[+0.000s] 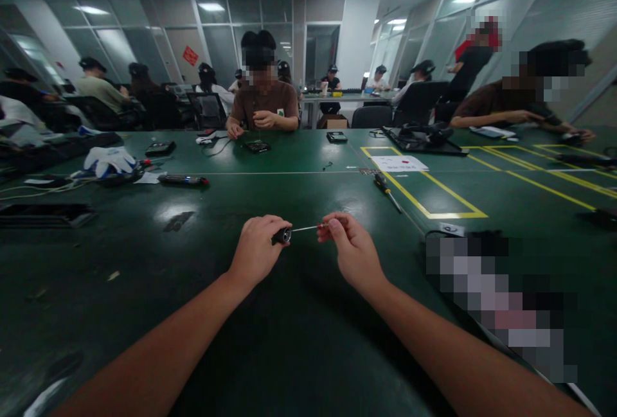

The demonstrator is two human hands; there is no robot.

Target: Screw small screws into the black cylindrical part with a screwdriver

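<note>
My left hand point(258, 247) is closed around the dark handle of a screwdriver point(283, 235), above the green table. Its thin metal shaft point(304, 229) points right, towards my other hand. There my right hand point(354, 247) has thumb and fingers pinched together at the tip of the shaft. Whether a small part sits between those fingertips is too small to tell. Farther off on the table, a second screwdriver point(388, 193) with a black and yellow handle lies beyond my right hand.
White gloves point(110, 161), a dark pen-shaped tool point(184, 180) and cables lie to the left. Yellow tape point(457, 215) and a paper sheet point(399, 164) mark the right side. Across the table a person point(263, 99) handles small parts. A blurred-out object point(496, 295) lies near right.
</note>
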